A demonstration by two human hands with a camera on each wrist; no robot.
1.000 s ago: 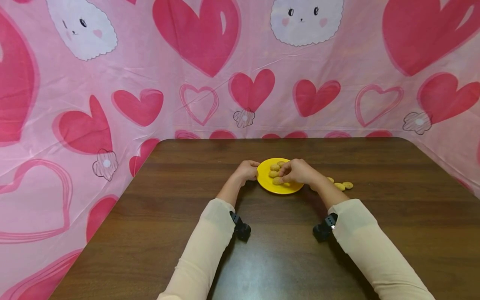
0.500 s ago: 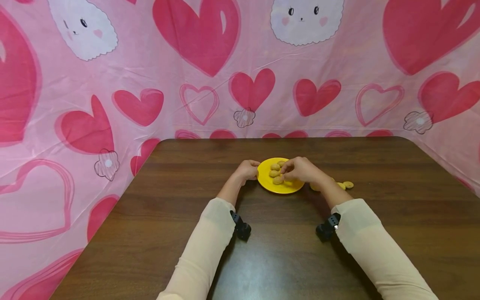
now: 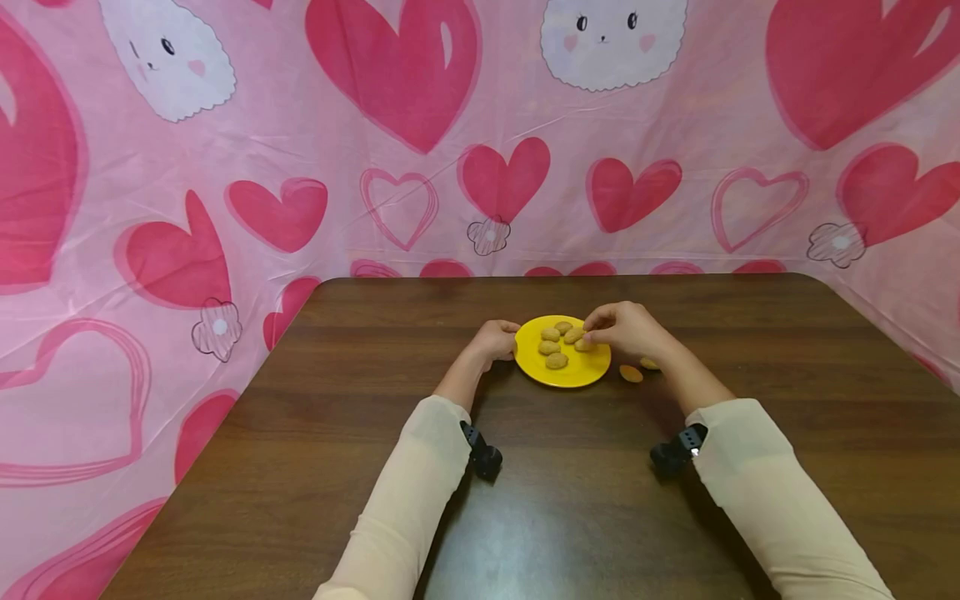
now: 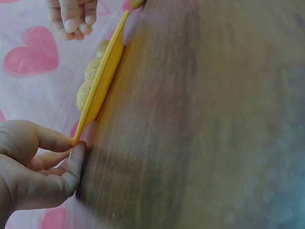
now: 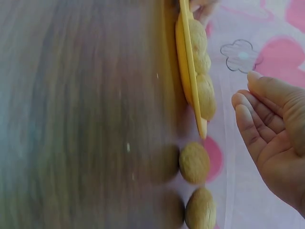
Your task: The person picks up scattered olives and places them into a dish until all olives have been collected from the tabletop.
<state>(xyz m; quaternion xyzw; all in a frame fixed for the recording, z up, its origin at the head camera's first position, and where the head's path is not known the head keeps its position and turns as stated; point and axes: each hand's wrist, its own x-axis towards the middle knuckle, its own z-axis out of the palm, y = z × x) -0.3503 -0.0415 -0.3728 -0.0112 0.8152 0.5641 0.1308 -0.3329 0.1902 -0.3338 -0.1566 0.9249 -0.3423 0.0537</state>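
Yellow plate [image 3: 579, 373], one: round, thin-rimmed, on the brown wood-grain table [image 3: 375, 358], left rim pinched between thumb and fingers of the left hand [image 3: 495, 341]. Oval pieces [image 3: 557, 361] on it, six visible: tan, plump. Loose pieces [image 3: 631, 374] just right of it, two visible. Right hand [image 3: 628, 328], above the plate's right side: fingers relaxed, thumb apart.

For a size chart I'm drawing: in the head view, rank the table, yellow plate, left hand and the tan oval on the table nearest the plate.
Largest to smallest:
Table
Yellow plate
Left hand
Tan oval
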